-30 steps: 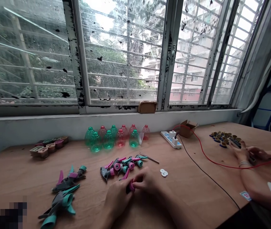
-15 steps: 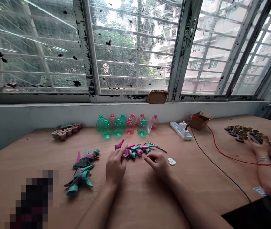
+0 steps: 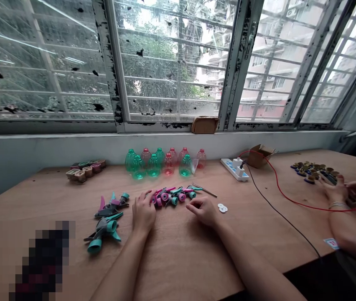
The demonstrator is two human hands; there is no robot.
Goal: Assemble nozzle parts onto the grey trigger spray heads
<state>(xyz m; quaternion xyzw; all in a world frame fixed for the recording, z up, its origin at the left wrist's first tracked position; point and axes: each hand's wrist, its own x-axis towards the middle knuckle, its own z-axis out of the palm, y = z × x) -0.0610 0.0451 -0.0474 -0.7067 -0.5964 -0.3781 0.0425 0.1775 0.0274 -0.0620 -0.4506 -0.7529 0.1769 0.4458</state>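
Where the pile of trigger sprayer heads [image 3: 173, 195] lies mid-worktop [image 3: 181, 259], the left hand [image 3: 143, 211] lays loosely spread fingers against its left end, pinching nothing. Just right of the pile the right hand [image 3: 203, 209] sits curled; whether its grip pinches anything cannot be told. A few set-aside sprayer heads [image 3: 107, 219] lie further left, and the small bottles [image 3: 162, 162] behind stand headless, so most work seems left.

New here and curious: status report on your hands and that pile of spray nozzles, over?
Left hand flat, fingertips at sprayer-head pile. Right hand curled just right of it, contents unclear. White discs beside right hand, nothing blocking.
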